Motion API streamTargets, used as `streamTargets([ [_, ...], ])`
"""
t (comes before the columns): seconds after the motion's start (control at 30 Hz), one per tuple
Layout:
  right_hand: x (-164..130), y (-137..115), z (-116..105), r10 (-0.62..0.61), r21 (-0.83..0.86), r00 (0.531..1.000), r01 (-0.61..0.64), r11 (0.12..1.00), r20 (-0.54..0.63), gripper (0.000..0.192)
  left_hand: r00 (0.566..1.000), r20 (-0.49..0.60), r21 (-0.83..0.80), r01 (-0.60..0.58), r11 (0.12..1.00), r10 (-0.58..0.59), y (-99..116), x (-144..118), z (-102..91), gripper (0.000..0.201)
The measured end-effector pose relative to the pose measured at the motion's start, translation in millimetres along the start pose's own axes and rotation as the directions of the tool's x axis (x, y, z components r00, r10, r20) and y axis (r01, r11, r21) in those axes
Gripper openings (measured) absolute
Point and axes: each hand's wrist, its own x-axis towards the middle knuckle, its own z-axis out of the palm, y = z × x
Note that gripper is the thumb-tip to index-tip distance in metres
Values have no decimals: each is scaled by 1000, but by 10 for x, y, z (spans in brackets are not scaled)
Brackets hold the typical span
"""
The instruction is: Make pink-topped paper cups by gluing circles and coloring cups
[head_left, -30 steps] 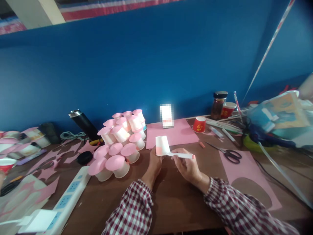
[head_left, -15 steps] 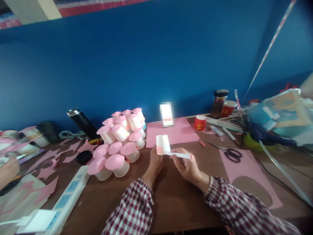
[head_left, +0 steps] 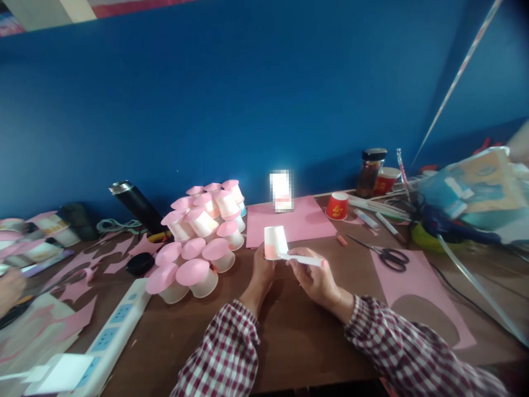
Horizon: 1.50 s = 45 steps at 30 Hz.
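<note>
My left hand is closed around a white paper cup, which has a pink-orange patch low on its side. In my right hand is a white marker with a reddish end, its other end touching or very close to the cup's lower part. To the left of my hands stand several paper cups topped with pink paper discs. Behind the held cup lies a pink paper sheet. A small reddish cap rests to the right of it.
A red paper cup, scissors and a cut pink sheet lie to the right. On the left are a power strip, a black flask and another person's hand. A jar stands by the blue wall.
The view has shifted slightly. My hands, the cup and the marker keep nearly the same pose. The other person's hand at the far left sits slightly further toward the frame's edge.
</note>
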Motion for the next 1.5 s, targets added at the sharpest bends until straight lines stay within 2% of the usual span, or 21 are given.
streamTargets([
  [0.6, 22, -8, -8, -18, -4, 1000, 18, 1000, 8, 12, 1000, -5, 12, 6, 1000, -6, -1, -1, 6, 8],
  [0.83, 24, -7, -13, -22, -40, 999, 23, 999, 33, 12, 1000, -27, -18, -16, 1000, 15, -15, 6, 7, 9],
  [1.17, 28, 3, -15, -49, -76, 998, 52, 996, 37, 12, 999, -5, -34, -33, 999, 33, -96, 31, -13, 11],
  [1.5, 25, 15, -21, -23, -77, 1000, 24, 997, 10, 12, 1000, 6, -27, -14, 1000, 14, -29, 2, -1, 14],
])
